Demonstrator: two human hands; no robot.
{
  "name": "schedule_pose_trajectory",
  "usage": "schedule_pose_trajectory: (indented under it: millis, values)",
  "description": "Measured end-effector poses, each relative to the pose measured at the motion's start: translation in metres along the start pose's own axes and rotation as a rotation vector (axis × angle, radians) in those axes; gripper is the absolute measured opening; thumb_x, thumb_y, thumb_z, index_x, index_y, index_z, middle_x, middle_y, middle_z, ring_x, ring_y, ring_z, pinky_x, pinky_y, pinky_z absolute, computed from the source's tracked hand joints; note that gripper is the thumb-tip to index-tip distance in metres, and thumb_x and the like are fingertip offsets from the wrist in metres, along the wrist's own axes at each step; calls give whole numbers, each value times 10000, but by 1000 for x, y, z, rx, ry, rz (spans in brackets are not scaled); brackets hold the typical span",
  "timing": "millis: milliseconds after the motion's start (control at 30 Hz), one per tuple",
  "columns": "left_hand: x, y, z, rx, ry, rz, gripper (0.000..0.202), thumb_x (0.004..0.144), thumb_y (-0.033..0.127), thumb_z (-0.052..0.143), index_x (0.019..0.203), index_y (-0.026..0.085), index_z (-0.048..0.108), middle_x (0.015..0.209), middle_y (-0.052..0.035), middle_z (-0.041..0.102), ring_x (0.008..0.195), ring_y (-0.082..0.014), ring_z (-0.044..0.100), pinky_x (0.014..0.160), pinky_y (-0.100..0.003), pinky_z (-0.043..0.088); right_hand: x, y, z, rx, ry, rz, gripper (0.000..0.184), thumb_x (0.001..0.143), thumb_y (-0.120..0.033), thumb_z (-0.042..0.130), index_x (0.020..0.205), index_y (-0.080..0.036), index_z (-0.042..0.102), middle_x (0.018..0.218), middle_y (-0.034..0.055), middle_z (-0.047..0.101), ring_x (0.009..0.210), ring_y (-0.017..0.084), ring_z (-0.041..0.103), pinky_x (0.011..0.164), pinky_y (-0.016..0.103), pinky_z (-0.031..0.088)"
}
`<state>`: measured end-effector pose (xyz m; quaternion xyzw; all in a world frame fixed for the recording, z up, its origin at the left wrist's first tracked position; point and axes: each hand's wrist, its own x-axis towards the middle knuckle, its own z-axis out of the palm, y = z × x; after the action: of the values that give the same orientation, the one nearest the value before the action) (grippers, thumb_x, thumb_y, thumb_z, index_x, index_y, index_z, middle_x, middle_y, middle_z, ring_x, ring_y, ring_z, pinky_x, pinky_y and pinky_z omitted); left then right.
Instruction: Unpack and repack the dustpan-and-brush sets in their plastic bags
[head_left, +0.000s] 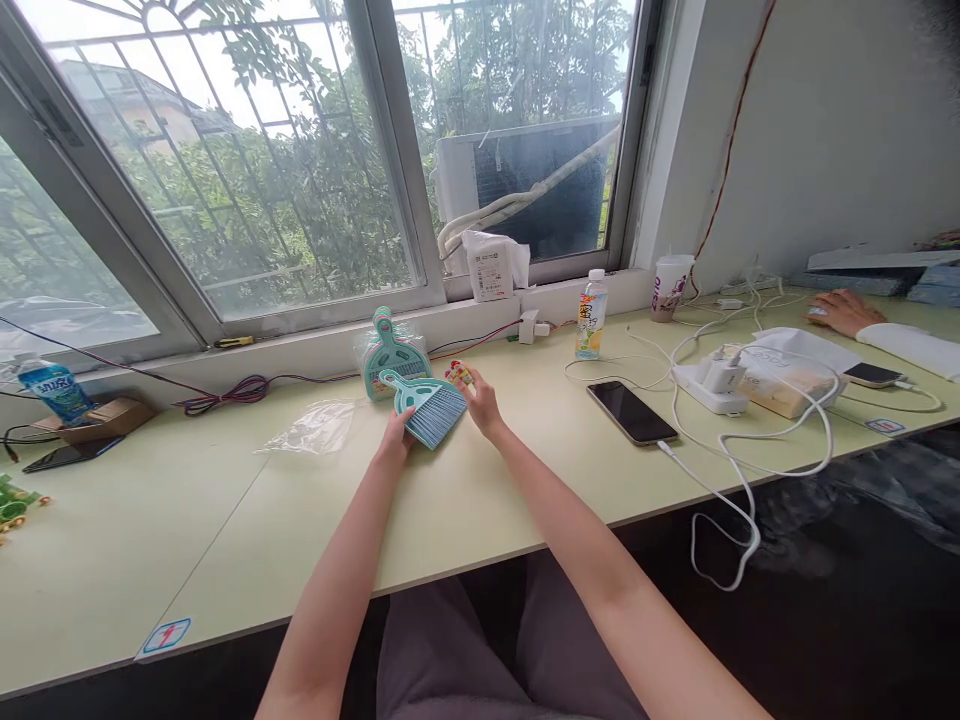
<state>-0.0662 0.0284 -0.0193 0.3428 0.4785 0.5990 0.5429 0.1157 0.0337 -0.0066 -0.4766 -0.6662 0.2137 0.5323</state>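
My left hand (395, 436) is closed on the lower edge of a small teal hand brush (427, 406), holding it just above the pale green desk (225, 540). My right hand (480, 398) touches the brush's right side, with its fingers pinched round some small red and yellow pieces (459, 374). Behind the brush a matching teal dustpan (391, 352) leans against the window ledge, still partly in clear wrapping.
An empty clear plastic bag (311, 428) lies left of the brush. A phone (631, 411) on a white cable, a charger block (720, 385), a drink bottle (592, 314), a cup (670, 286) and a tissue pack (491, 265) sit to the right. Another person's hand (844, 311) rests far right.
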Motion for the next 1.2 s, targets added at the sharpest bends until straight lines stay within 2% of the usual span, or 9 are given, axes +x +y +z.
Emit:
schedule_pose_trajectory:
  millis: [100,200,567,667,733,833,967,1100,1200]
  values:
    - [-5,1,2,-50,-97,8,337,781,261,660,1104,208,580,957,-42,685,712,-135,659,590,-229,544,-16,-10,21,-223,-352,-43,707,919,-585,358,1513,-215,257,1588,75,206,1470,298,127,1148,519,146]
    - [-8,4,3,-64,-115,11,337,764,262,684,1080,200,583,938,-36,693,706,-130,664,554,-204,532,-28,-13,37,-408,-570,1,778,924,-638,220,1544,-186,85,1608,77,-37,1475,325,-75,1112,636,-27]
    - [-6,4,0,-24,-113,90,397,598,67,693,967,170,589,803,-13,682,651,-136,651,534,-207,511,-28,-16,29,-438,-562,25,768,910,-682,183,1539,-254,78,1608,41,-65,1472,264,-137,1087,651,-106]
    - [-5,6,1,-44,-109,110,451,592,56,682,1022,162,596,870,-39,694,773,-170,678,660,-241,544,-26,-19,30,-341,-448,73,709,928,-634,258,1534,-303,96,1611,24,-56,1476,264,-119,1095,664,-49]
    - [-6,9,2,-68,-129,120,491,588,54,685,1058,162,591,932,-51,698,854,-196,682,752,-281,555,-23,-20,29,-237,-239,183,742,924,-581,362,1537,-304,48,1612,40,-62,1477,283,-98,1109,660,53]
    - [-9,12,3,-82,-148,131,498,593,73,699,1070,158,585,985,-68,698,912,-217,680,827,-318,554,-17,-18,25,46,19,438,844,878,-479,537,1539,-215,81,1598,141,123,1474,292,120,1114,530,285]
    - [-10,12,4,-22,-185,151,518,581,109,733,1078,177,601,991,-66,702,931,-233,674,805,-323,564,-13,-11,25,689,-133,650,440,852,-226,615,1270,-130,516,1188,147,662,1047,223,661,875,362,550]
    - [-6,16,3,128,-126,99,438,646,230,740,1068,185,633,1032,-97,693,1008,-276,646,799,-361,558,-12,-9,25,981,-87,703,187,812,-55,596,980,-136,609,886,60,727,752,149,697,738,300,592]
    - [0,25,-11,281,82,180,301,841,376,535,1051,198,656,1127,-114,666,1121,-289,586,858,-426,535,-11,-10,21,1014,-42,700,167,798,-44,617,937,-135,607,869,56,721,734,146,694,730,302,596]
